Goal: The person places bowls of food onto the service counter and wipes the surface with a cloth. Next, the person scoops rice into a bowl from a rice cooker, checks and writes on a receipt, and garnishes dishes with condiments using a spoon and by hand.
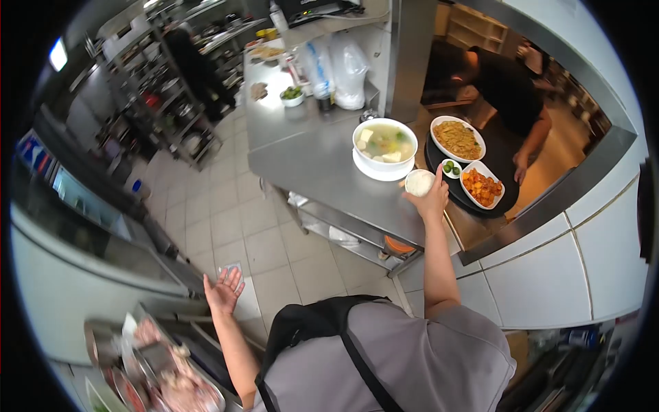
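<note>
My right hand (431, 198) has its fingers around a small white bowl of rice (419, 182) at the counter's edge by the pass-through opening. Just left of it, a large white bowl of soup (384, 143) stands on the steel counter (309, 158). Beyond my fingers is a round black tray (480, 207) bearing a plate of noodles (458, 140), a dish of orange-red food pieces (482, 187) and a small dish of green citrus halves (451, 168). Well away from the counter, my left hand (224, 292) is held out with palm up and fingers spread, holding nothing.
Across the opening a person in black (504, 82) leans by the tray. Plastic bags (349, 69) and a bowl of green fruit (292, 97) stand farther along the counter. Raw meat in a metal tray (216, 398) lies at lower left. Another person (185, 62) stands near shelves.
</note>
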Available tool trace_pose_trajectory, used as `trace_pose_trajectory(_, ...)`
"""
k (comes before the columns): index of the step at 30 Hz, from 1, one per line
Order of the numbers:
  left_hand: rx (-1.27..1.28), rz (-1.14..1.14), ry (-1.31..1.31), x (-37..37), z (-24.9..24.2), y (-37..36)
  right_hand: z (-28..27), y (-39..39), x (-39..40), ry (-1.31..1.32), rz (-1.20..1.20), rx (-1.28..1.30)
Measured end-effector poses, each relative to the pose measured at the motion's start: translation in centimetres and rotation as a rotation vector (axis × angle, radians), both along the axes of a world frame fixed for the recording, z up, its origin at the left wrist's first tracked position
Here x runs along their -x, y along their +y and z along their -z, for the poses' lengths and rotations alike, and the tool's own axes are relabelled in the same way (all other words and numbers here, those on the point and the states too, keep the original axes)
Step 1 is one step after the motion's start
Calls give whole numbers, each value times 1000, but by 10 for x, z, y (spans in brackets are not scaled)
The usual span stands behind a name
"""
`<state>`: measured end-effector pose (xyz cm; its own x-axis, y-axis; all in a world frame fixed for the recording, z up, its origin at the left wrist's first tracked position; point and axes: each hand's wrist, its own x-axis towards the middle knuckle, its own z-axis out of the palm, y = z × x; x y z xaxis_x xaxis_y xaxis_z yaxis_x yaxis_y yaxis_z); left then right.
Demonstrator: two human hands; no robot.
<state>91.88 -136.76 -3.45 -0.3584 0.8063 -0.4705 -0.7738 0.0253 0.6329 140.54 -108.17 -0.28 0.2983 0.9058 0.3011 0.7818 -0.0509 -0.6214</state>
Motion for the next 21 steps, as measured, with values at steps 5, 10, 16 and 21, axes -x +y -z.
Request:
trace_pose_trajectory(5,112,100,109,94,6,110,-43,1,7,-37,116,-156)
trace_pose_trajectory(10,61,297,306,108,-20,233,-212,19,18,-51,75,-803)
trace_pose_trajectory(16,-83,647,419,122,-22,328,-355,113,35,-13,7,-1202)
trace_pose_trajectory(21,-18,733,534,166,-25,362,-409,163,39,-231,207,-1363)
